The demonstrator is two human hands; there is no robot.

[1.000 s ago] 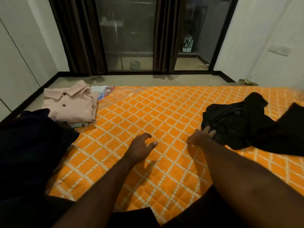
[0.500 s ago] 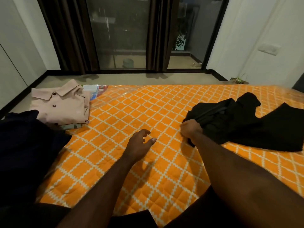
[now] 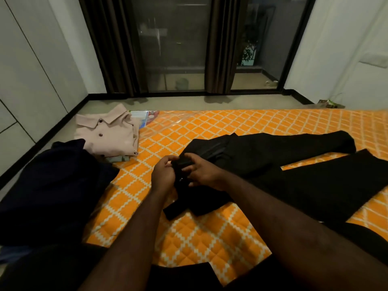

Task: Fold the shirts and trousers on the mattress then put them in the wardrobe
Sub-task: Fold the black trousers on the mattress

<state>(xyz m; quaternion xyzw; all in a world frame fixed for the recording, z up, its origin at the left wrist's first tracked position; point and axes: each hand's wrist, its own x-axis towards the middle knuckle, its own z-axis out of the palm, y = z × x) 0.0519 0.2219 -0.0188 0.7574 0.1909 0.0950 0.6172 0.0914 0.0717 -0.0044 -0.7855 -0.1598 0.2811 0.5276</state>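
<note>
Black trousers (image 3: 283, 162) lie spread on the orange quilted mattress (image 3: 201, 234), legs running off to the right. My left hand (image 3: 162, 175) and my right hand (image 3: 204, 172) both grip the trousers' waist end between them at the middle of the mattress, fingers curled into the dark cloth. A folded beige shirt (image 3: 107, 135) with buttons lies at the mattress's far left corner, on top of another folded garment. A dark navy garment (image 3: 48, 190) lies heaped at the left edge.
Wardrobe doors (image 3: 23, 66) line the left wall. Dark curtains and a glass sliding door (image 3: 176, 45) stand beyond the mattress, with a strip of bare floor (image 3: 189, 102) between. A white wall (image 3: 346, 49) rises on the right.
My right hand pulled the black trousers toward the middle of the mattress. My left hand, which hovered open over the mattress, now grips the waist end together with the right.
</note>
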